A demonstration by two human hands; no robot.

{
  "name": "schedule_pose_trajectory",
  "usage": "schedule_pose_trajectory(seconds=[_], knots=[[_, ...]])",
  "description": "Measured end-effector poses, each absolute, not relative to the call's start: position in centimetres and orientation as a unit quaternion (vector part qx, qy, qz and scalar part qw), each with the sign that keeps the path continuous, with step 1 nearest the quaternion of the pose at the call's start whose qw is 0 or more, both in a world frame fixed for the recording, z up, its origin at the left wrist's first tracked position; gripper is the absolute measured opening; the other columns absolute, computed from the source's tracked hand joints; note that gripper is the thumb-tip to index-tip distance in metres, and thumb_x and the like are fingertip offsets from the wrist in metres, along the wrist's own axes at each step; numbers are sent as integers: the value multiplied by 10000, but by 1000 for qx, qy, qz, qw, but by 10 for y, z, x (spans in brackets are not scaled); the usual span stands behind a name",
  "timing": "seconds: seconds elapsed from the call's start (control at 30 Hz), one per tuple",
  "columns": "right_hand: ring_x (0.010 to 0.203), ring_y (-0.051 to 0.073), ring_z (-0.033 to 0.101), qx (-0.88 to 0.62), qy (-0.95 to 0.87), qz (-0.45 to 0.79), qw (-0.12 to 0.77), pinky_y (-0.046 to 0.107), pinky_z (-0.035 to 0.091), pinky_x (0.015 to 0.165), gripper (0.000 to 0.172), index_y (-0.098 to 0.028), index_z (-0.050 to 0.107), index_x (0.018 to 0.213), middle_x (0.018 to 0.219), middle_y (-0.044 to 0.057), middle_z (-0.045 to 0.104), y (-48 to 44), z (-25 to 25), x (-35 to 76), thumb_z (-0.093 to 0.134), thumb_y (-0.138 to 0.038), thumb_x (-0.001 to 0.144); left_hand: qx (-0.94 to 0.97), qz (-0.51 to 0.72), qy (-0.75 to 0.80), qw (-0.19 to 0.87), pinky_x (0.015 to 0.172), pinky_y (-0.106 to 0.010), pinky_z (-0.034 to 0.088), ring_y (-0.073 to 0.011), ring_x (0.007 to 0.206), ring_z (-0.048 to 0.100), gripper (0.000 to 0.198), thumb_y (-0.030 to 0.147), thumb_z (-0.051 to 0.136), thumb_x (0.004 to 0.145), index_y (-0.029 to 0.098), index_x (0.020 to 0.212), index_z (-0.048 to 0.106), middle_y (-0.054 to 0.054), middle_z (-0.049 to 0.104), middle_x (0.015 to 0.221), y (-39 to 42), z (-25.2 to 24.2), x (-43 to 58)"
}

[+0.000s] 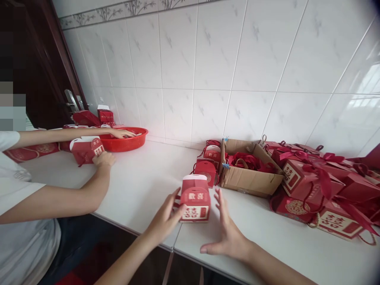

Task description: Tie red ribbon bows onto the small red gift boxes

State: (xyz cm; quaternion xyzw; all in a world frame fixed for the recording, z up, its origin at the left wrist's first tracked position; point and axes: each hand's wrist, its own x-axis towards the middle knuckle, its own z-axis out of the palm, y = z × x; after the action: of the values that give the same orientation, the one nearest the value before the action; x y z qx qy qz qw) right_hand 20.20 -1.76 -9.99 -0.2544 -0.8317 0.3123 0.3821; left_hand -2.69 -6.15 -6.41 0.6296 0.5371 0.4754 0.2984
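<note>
A red gift box (194, 196) with white and gold Chinese characters stands upright on the white table in front of me. Its top flaps are folded up, and their pale inner side shows. My left hand (166, 215) grips its left side, thumb against the front and fingers along the side. Just to the right, my right hand (225, 225) is open with fingers spread, apart from the box and holding nothing. More red boxes (205, 171) stand in a row directly behind the one in my hand.
Beyond the row is a cardboard carton (252, 180) of red ribbon (249, 161). Ribbon-tied boxes (314, 186) are piled at the right. At left, a co-worker's hands (104, 158) work at another red box (84, 151) and a red basin (130, 144). A tiled wall (178, 79) backs the table.
</note>
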Motion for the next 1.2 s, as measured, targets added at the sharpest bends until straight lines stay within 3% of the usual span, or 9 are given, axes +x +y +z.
schedule_pose_trajectory(seconds=[0.1, 0.17, 0.23, 0.33, 0.43, 0.57, 0.77, 1.1, 1.2], knots=[[1424, 364, -79, -247, -807, 322, 430, 584, 98, 1125, 1329, -246, -219, 1453, 1552, 135, -140, -15, -99, 225, 770, -534, 612, 680, 398, 561, 255, 825, -309, 497, -205, 965, 617, 571, 464, 469, 885, 260, 1406, 352, -75, 627, 1149, -72, -53, 1], [1436, 329, 25, -256, -769, 361, 461, 548, 163, 1129, 1139, -282, -127, 1470, 1561, 120, -15, -9, -97, 236, 699, -503, 718, 687, 381, 589, 191, 753, -293, 489, -184, 825, 624, 444, 471, 418, 905, 236, 1270, 510, -32, 667, 898, -60, -34, 10], [1415, 303, 178, -290, -719, 399, 490, 517, 260, 1104, 889, -312, 38, 1463, 1533, 116, 143, -2, -94, 242, 623, -448, 808, 668, 404, 617, 98, 710, -282, 480, -165, 727, 598, 405, 459, 337, 933, 187, 967, 634, -23, 633, 770, -29, -7, 13], [1377, 298, 269, -313, -693, 392, 517, 486, 328, 1072, 626, -315, 277, 1370, 1496, 98, 225, 7, -94, 243, 600, -387, 839, 641, 405, 651, 50, 872, -300, 459, -179, 965, 577, 271, 340, 403, 936, 161, 985, 601, -63, 624, 1037, 43, 32, 18], [1388, 300, 230, -294, -724, 355, 513, 474, 318, 1079, 541, -303, 359, 1310, 1487, 88, 227, 10, -95, 241, 606, -369, 833, 650, 350, 667, 97, 889, -374, 483, -203, 1024, 573, 243, 304, 540, 891, 156, 1075, 596, -89, 589, 1161, 117, 50, 31], [1391, 291, 218, -301, -717, 370, 508, 464, 346, 1063, 543, -292, 329, 1313, 1478, 106, 204, 11, -96, 241, 584, -390, 844, 652, 285, 684, 164, 832, -414, 519, -220, 998, 596, 326, 323, 544, 894, 155, 1173, 553, -85, 579, 1178, 172, 43, 48], [1402, 294, 189, -311, -707, 378, 511, 455, 334, 1076, 622, -276, 329, 1303, 1463, 120, 173, 13, -94, 240, 644, -422, 787, 628, 285, 710, 142, 844, -402, 515, -201, 1002, 592, 297, 312, 530, 904, 178, 1168, 557, -92, 574, 1194, 187, 35, 32], [1424, 278, 128, -309, -729, 373, 484, 452, 240, 1133, 705, -233, 335, 1338, 1468, 140, 188, 14, -91, 240, 670, -449, 757, 629, 318, 705, 79, 824, -411, 521, -206, 983, 601, 319, 314, 546, 895, 149, 1168, 551, -91, 586, 1162, 127, 40, -98], [1431, 269, 119, -285, -742, 369, 482, 444, 263, 1127, 775, -249, 273, 1407, 1497, 131, 164, 13, -92, 240, 672, -432, 768, 640, 324, 693, 70, 790, -374, 528, -196, 889, 628, 199, 276, 579, 861, 138, 1002, 604, -59, 645, 968, 97, 36, -119]])
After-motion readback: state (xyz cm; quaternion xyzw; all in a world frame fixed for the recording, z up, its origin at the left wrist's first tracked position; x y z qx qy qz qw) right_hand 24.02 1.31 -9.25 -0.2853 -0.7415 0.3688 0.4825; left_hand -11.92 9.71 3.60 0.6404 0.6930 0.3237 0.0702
